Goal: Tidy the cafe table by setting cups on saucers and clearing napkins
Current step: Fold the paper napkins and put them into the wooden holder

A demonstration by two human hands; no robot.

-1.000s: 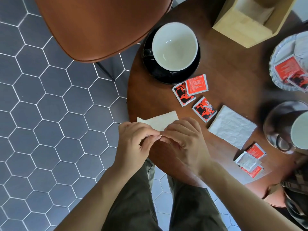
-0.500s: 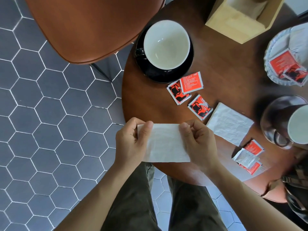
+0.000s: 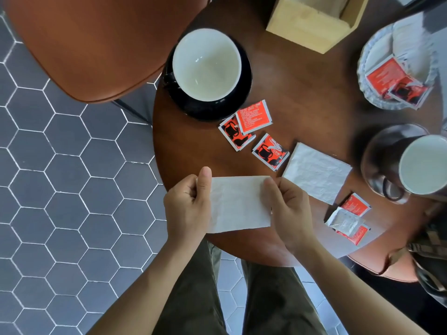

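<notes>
A white napkin (image 3: 238,204) is stretched flat between my hands over the near edge of the round wooden table (image 3: 302,97). My left hand (image 3: 187,206) pinches its left side and my right hand (image 3: 289,209) pinches its right side. A second folded napkin (image 3: 316,171) lies on the table just right of my right hand. An empty white-lined cup (image 3: 206,65) stands on a black saucer (image 3: 244,93) at the far left. Another cup (image 3: 423,165) sits at the right edge on a dark saucer (image 3: 377,151).
Red sugar packets (image 3: 254,131) lie between the cup and the napkins, and more packets (image 3: 348,218) lie near the front right. A wooden box (image 3: 312,22) stands at the back. A glass dish (image 3: 391,66) holds packets. A brown chair (image 3: 92,44) is at the left.
My hands moved apart and unfolded the napkin from a pinched bundle into a flat sheet; since half a second ago it has stayed spread.
</notes>
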